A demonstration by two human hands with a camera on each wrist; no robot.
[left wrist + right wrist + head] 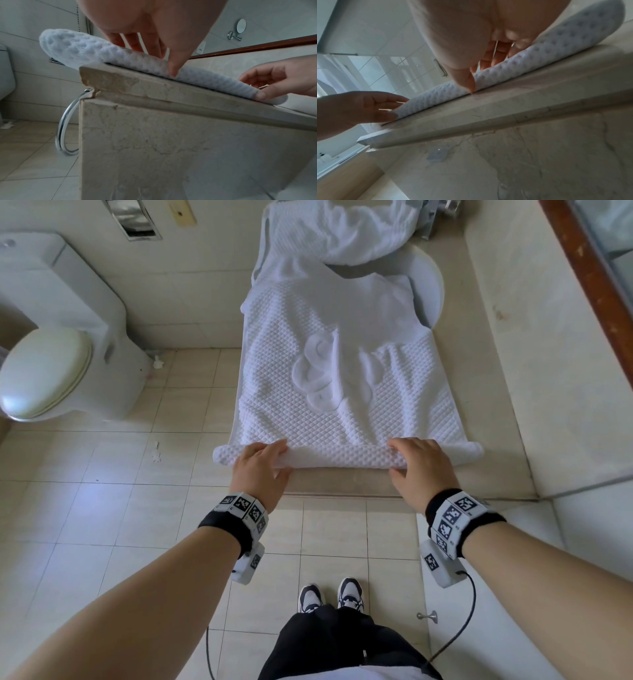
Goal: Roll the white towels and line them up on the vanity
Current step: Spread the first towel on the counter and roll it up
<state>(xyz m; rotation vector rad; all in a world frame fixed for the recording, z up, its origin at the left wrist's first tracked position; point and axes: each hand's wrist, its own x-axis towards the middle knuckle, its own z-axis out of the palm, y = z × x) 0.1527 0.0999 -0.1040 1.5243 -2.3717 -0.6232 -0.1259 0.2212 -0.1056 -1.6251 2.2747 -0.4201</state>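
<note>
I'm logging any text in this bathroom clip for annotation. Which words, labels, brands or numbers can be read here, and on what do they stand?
No readable words, brands or numbers in any view.
Left wrist band: black-and-white square marker patterns only, no letters.
Right wrist band: the same kind of marker patterns, no letters.
White towel: a raised curly motif woven in, not legible as letters.
Shoes: dark and white markings, too small to read.
</note>
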